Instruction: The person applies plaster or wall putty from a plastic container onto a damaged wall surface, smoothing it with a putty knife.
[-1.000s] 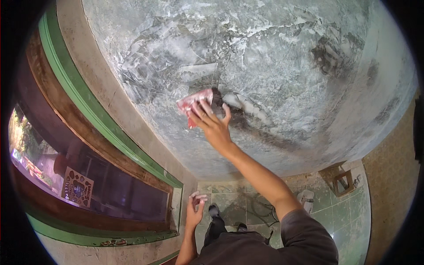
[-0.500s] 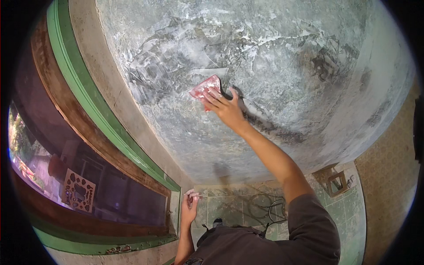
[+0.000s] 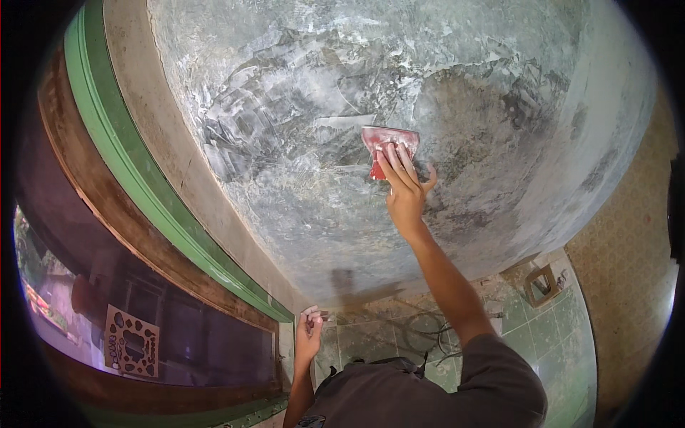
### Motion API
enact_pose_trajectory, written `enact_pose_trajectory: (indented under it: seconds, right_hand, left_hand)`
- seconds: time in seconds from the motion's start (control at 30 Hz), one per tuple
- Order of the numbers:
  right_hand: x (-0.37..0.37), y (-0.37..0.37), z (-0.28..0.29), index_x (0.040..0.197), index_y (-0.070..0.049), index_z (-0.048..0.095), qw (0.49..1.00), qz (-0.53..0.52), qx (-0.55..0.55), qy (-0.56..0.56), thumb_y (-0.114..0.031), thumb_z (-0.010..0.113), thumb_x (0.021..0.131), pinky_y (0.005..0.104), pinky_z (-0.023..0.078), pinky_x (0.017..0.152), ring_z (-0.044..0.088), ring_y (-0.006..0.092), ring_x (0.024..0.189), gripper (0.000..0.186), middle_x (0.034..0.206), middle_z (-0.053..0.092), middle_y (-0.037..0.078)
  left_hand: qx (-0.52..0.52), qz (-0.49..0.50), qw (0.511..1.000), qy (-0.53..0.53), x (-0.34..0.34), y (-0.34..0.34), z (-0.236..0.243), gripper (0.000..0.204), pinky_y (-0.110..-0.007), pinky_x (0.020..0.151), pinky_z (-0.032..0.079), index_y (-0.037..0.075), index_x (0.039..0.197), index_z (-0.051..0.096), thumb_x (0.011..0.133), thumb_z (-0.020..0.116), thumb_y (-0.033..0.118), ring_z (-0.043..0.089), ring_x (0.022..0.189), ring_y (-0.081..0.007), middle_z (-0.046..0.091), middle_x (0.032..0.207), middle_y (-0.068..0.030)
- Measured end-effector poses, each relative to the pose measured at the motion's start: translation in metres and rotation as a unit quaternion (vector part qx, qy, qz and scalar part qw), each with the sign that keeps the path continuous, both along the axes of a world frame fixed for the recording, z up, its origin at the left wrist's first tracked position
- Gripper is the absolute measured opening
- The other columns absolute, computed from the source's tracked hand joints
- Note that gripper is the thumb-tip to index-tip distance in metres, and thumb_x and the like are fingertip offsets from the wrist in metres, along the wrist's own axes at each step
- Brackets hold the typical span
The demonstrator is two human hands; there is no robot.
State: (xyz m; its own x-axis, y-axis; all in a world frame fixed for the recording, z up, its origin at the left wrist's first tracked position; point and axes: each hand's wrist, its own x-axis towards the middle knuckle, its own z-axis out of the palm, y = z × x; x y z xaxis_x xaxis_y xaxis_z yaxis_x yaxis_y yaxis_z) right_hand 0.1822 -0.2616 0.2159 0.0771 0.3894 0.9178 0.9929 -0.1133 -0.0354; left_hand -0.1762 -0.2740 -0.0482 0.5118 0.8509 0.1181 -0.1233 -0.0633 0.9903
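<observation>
The grey plastered wall (image 3: 342, 107) fills most of the view, mottled with pale skim streaks and darker damp-looking patches, the darkest lying just right of and below the working spot. To its left runs a green-painted frame (image 3: 143, 178) with a brown wooden band beside it, and below lies a green tiled floor (image 3: 556, 328) with a small wooden box (image 3: 542, 285) on it. The right hand (image 3: 403, 189) is raised against the wall, fingers spread flat and pressing a red scraper (image 3: 385, 146) onto the plaster, the blade lying nearly flush with the surface. The left hand (image 3: 308, 335) hangs low near the bottom of the frame, fingers curled around a small item too small to make out. To work this patch well, pressure would best stay even across all the fingers so the blade does not dig in at one corner; long overlapping passes running from the pale finished area into the dark patch should blend the ridges, with the blade kept at a shallow tilt.
</observation>
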Motion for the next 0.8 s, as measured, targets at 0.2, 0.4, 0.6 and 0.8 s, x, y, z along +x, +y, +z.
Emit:
enact_pose_trajectory:
  seconds: [0.2, 0.4, 0.6, 0.8]
  right_hand:
    - [-0.015, 0.019, -0.034, 0.145, -0.022, 0.065, 0.995, -0.021, 0.038, 0.092, 0.017, 0.067, 0.077, 0.0568, 0.017, 0.117, 0.048, 0.0154, 0.147, 0.078, 0.153, 0.060, -0.004]
    - [0.039, 0.009, 0.010, 0.153, -0.021, 0.056, 0.967, -0.162, 0.147, 0.129, 0.012, 0.066, 0.082, 0.0564, 0.016, 0.120, 0.046, 0.0179, 0.150, 0.079, 0.160, 0.053, 0.000]
    - [0.045, 0.034, -0.026, 0.155, -0.019, 0.053, 0.985, -0.136, 0.042, 0.093, 0.011, 0.065, 0.086, 0.0599, 0.011, 0.127, 0.042, 0.0241, 0.152, 0.077, 0.161, 0.051, 0.003]
    - [0.065, 0.001, -0.002, 0.158, -0.022, 0.049, 0.971, -0.160, 0.167, 0.068, 0.015, 0.061, 0.085, 0.0589, 0.018, 0.126, 0.038, 0.0253, 0.154, 0.083, 0.165, 0.045, 0.006]
  left_hand:
    - [-0.012, -0.028, 1.000, -0.007, 0.001, 0.021, 0.034, 0.036, -0.031, 0.100, 0.048, -0.002, 0.141, 0.052, 0.108, 0.058, 0.011, 0.065, 0.106, -0.0162, 0.069, 0.116, -0.0085]
    - [0.019, -0.036, 0.999, 0.001, -0.005, 0.030, 0.024, 0.031, -0.037, 0.098, 0.054, -0.002, 0.138, 0.052, 0.111, 0.053, 0.014, 0.069, 0.106, -0.0216, 0.069, 0.119, -0.0140]
    - [-0.023, -0.086, 0.996, -0.021, 0.005, 0.033, 0.017, 0.029, -0.037, 0.098, 0.055, -0.002, 0.136, 0.054, 0.112, 0.051, 0.013, 0.068, 0.105, -0.0220, 0.069, 0.118, -0.0146]
    - [-0.015, -0.086, 0.996, -0.011, 0.007, 0.030, 0.018, 0.030, -0.037, 0.097, 0.055, -0.004, 0.135, 0.054, 0.113, 0.049, 0.015, 0.068, 0.104, -0.0213, 0.069, 0.116, -0.0141]
